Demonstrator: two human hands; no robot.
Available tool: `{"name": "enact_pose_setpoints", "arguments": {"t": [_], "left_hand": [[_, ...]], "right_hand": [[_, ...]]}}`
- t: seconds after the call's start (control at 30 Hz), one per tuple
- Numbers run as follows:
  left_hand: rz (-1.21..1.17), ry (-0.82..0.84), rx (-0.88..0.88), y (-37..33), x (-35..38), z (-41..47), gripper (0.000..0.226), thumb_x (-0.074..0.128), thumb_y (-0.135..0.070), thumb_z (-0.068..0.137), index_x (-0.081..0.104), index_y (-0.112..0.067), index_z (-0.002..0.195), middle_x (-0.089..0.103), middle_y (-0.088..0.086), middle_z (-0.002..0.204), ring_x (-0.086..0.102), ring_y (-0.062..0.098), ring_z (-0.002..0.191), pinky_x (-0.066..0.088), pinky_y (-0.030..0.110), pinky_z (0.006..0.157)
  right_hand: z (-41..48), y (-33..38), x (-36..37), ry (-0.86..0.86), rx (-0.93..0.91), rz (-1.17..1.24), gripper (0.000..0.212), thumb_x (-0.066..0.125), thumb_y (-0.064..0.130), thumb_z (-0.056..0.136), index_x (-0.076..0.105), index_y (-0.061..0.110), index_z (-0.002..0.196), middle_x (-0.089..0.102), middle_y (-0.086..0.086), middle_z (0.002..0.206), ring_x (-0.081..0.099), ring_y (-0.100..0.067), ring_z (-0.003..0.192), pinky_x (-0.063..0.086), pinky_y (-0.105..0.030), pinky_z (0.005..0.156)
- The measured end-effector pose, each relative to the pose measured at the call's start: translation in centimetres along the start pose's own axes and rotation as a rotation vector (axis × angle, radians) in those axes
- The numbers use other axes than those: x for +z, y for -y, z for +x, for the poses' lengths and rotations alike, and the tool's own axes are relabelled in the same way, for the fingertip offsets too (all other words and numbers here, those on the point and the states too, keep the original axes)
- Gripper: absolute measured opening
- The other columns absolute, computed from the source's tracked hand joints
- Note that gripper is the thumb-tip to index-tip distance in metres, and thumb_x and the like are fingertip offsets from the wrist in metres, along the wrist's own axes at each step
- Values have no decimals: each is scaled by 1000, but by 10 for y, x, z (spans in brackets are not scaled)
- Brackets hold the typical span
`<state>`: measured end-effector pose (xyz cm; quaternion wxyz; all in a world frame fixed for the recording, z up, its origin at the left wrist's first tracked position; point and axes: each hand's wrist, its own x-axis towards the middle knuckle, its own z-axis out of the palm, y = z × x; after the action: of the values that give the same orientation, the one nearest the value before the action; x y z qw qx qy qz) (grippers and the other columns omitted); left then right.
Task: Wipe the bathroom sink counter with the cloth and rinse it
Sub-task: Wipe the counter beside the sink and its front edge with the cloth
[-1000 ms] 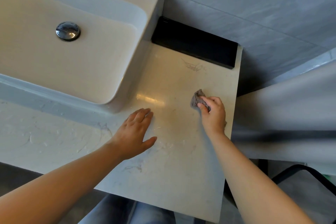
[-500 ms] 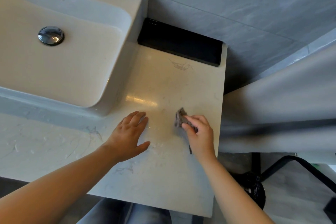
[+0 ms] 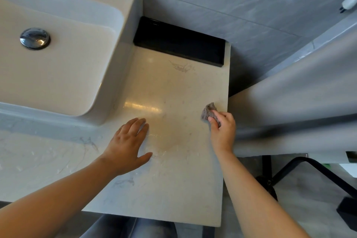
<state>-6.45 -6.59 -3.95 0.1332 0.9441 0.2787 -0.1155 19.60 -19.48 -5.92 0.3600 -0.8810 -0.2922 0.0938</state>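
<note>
Looks like we're mid-wipe: right hand [image 3: 222, 131] has its grip pinched on the bunched grey cloth [image 3: 209, 113] by the table [image 3: 173, 189]'s right edge, left hand [image 3: 128, 145] spread flat, so next it probably needs a sweep toward the smudge [image 3: 182, 67] before rinsing in the sink [image 3: 58, 67].

Warm glare streak on counter [image 3: 143, 106], sharp centre, wide-angle bowed edges

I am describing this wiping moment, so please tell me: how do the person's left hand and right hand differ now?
The left hand lies flat and open on the pale marble counter, while the right hand is closed around the small grey cloth. The left hand is near the white sink basin; the right hand is at the counter's right edge. Both are bare and rest on the counter.
</note>
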Motion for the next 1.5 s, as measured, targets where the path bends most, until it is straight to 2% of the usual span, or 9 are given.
{"name": "enact_pose_setpoints", "arguments": {"t": [0.27,0.33,0.47,0.63,0.8,1.1,1.27,1.37,1.5], "left_hand": [[-16,3,0,1,1,0,85,34,-69,78,48,-9,136,45,13,143,43,34,129,34,46,102],[-16,0,0,1,1,0,85,34,-69,78,48,-8,136,46,13,142,44,35,129,33,47,102],[-18,7,7,2,2,-1,87,33,-70,78,46,-8,138,43,13,145,41,35,132,29,46,104],[-15,-3,23,5,2,-1,86,36,-69,77,49,-7,135,45,14,142,43,35,129,32,47,103],[-25,-2,35,6,2,0,88,34,-70,76,47,-8,137,44,14,143,41,36,130,32,47,104],[-31,8,67,11,2,0,96,22,-75,74,32,-12,146,26,10,154,23,32,141,12,40,112],[-36,11,66,10,1,0,98,21,-76,73,30,-12,147,25,10,155,21,31,142,11,40,112],[-71,-9,55,8,-3,-1,98,22,-75,72,32,-11,146,26,11,154,21,31,142,11,39,112],[-184,-44,22,2,-14,-7,89,28,-70,78,29,-13,147,26,6,154,25,27,140,16,33,112]], "right_hand": [[-67,12,19,-45,-54,-27,29,67,10,86,68,13,114,51,7,102,49,-12,92,47,-22,77],[-82,16,19,11,-57,14,29,67,10,86,68,14,115,50,10,101,52,-14,93,49,-22,77],[-90,25,5,171,15,110,30,66,11,87,67,14,117,53,9,98,57,-12,92,43,-7,77],[-43,20,-26,-24,64,111,29,65,9,88,66,7,116,55,0,102,55,-4,85,41,-4,76],[-37,-7,-13,-70,123,-13,30,65,11,88,66,5,117,56,-7,107,58,-25,96,43,-21,83],[-117,15,25,-171,76,-69,27,67,14,87,69,15,113,55,1,103,54,-16,91,48,-25,71],[-151,32,25,-38,119,41,27,67,15,87,69,16,113,53,10,101,53,-9,92,42,-4,73],[-159,40,10,95,220,200,26,66,11,87,67,15,112,56,9,99,58,-5,92,43,-4,77],[-137,38,-19,70,185,241,26,65,7,87,66,14,112,56,6,98,57,0,90,44,-6,78]]}}
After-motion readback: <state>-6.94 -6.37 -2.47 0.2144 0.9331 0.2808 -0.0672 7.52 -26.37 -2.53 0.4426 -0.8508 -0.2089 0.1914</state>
